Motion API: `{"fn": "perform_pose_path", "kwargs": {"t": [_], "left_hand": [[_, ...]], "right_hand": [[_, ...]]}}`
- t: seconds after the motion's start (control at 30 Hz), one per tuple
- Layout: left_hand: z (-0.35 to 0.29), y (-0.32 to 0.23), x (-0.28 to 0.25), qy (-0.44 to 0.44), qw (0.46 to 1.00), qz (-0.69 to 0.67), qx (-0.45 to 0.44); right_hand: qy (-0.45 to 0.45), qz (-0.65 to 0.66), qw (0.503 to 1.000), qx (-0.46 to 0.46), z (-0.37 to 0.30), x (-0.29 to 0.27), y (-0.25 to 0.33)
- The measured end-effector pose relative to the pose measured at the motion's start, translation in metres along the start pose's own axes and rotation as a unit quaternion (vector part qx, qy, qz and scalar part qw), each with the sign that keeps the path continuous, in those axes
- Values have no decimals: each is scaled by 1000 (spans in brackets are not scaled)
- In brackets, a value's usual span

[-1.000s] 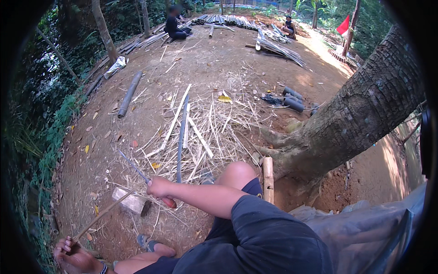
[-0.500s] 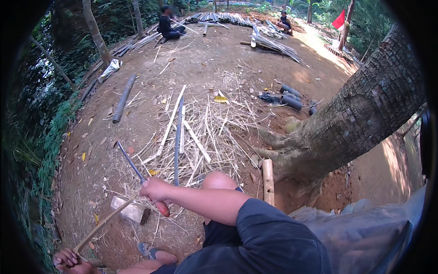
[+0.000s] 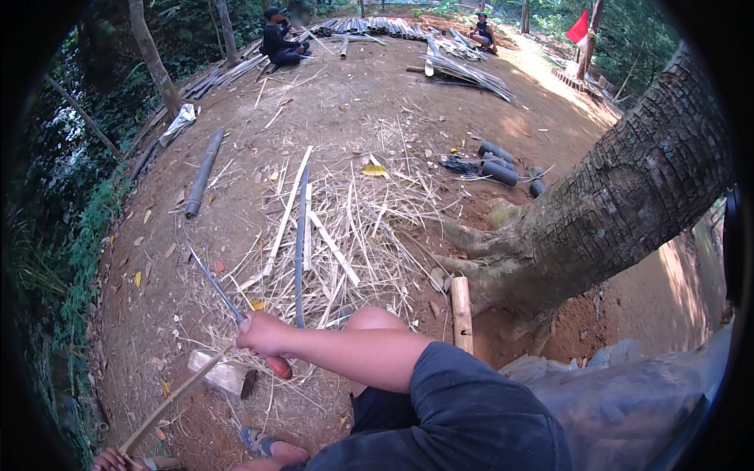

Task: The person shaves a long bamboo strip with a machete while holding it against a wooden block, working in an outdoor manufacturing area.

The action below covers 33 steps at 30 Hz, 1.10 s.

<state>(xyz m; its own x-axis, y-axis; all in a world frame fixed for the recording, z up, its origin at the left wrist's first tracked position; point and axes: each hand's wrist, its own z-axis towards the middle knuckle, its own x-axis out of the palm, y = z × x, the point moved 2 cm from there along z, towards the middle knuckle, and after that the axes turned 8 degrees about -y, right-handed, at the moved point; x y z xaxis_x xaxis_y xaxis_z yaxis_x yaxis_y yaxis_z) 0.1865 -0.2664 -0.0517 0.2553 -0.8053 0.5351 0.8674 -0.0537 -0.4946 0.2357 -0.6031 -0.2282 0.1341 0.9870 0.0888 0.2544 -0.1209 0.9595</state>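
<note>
My right hand (image 3: 261, 335) is closed round the reddish handle of a long knife (image 3: 214, 280), its narrow blade slanting away up and to the left. At the lower left edge my left hand (image 3: 112, 461), partly cut off by the picture's rim, grips one end of a pale bamboo strip (image 3: 169, 402). The strip runs slantwise up to my right hand, its far end meeting the knife near the fist. Just under the strip and the right hand, a squared wooden block (image 3: 224, 375) lies on the soil.
Bamboo shavings (image 3: 369, 235) and longer strips litter the ground ahead. A dark bamboo pole (image 3: 206, 174) lies to the left. On the right lean a thick tree trunk (image 3: 597, 188) and, by its roots, a bamboo post (image 3: 462, 314). Other people (image 3: 281, 43) sit far off beside bamboo piles.
My left hand has drawn down toward the lower edge, pulling the bamboo strip along with it. The right hand and knife have shifted only slightly. The view has turned a little.
</note>
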Motion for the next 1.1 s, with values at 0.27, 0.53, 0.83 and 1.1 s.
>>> {"fn": "perform_pose_path", "kwargs": {"t": [0.27,0.53,0.83,1.1], "left_hand": [[20,22,-63,69,987,-69,-131],[4,3,-68,-10,997,-39,-66],[5,-8,-86,21,995,-37,-85],[14,-17,-78,64,986,3,-155]], "right_hand": [[-18,-59,998,-29,13,4,-25],[7,-5,1000,26,7,19,-30],[47,26,998,43,12,36,-38],[26,3,999,43,23,35,-46]]}}
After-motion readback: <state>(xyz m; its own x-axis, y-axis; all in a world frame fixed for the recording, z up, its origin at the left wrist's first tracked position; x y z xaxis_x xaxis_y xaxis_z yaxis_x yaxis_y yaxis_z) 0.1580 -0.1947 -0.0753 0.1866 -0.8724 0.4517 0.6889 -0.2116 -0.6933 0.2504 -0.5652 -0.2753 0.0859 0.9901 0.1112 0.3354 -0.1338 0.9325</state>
